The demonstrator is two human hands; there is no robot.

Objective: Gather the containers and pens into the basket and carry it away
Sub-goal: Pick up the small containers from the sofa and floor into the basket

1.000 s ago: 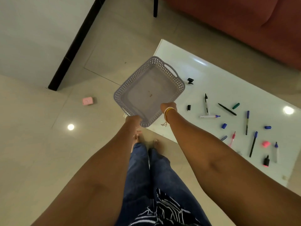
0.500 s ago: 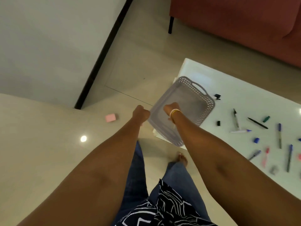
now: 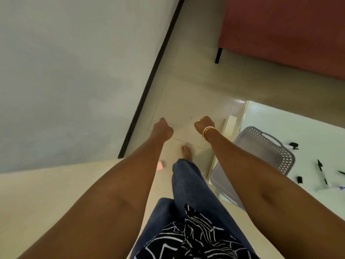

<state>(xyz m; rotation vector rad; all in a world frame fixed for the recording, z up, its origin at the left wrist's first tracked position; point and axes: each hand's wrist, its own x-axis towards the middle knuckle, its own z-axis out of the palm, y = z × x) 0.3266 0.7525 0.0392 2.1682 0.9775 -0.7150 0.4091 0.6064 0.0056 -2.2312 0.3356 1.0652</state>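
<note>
Both my arms reach out over the floor, and my left hand (image 3: 162, 128) and right hand (image 3: 204, 124) are each curled into a loose fist with nothing in them. The grey basket (image 3: 268, 144) sits at the near corner of the white table (image 3: 291, 124), off to my right and partly hidden behind my right forearm. Past it on the table lie a pen (image 3: 322, 171) and a small black cap (image 3: 299, 179).

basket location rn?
In the head view the grey basket sits on the near-left corner of the white table, at the right of frame, partly hidden behind the right forearm; neither hand touches it, and the pens lie to its right.
</note>
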